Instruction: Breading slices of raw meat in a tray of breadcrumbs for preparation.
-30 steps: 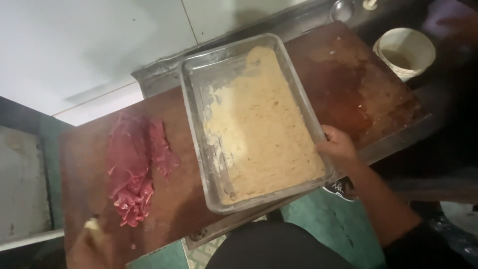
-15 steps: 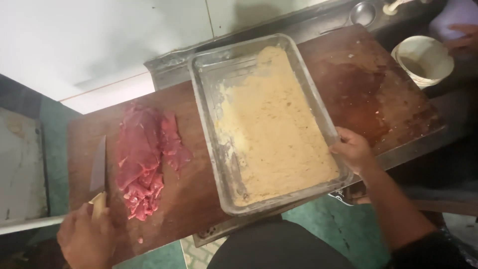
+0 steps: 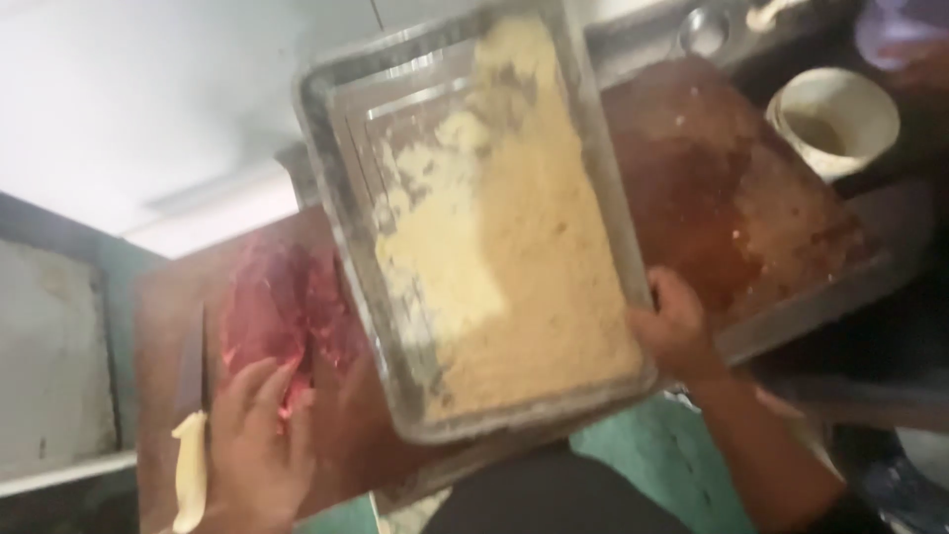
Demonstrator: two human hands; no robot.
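Clearly, the crumb tray (image 3: 494, 227) is clasped at its near right corner by the right hand (image 3: 677, 331); the left hand (image 3: 259, 445) is spread flat on red meat (image 3: 282, 311); the knife (image 3: 190, 435) is blurred.

No packages, labels, signs or screens appear in this view; nothing on the tabletop, from its left end to the far right corner, bears a wrapper, tag or display.

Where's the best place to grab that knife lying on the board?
Take the knife by its pale handle, coming from the near edge of the board. The handle points toward the person, the blade points away, and the left hand lies right beside it.
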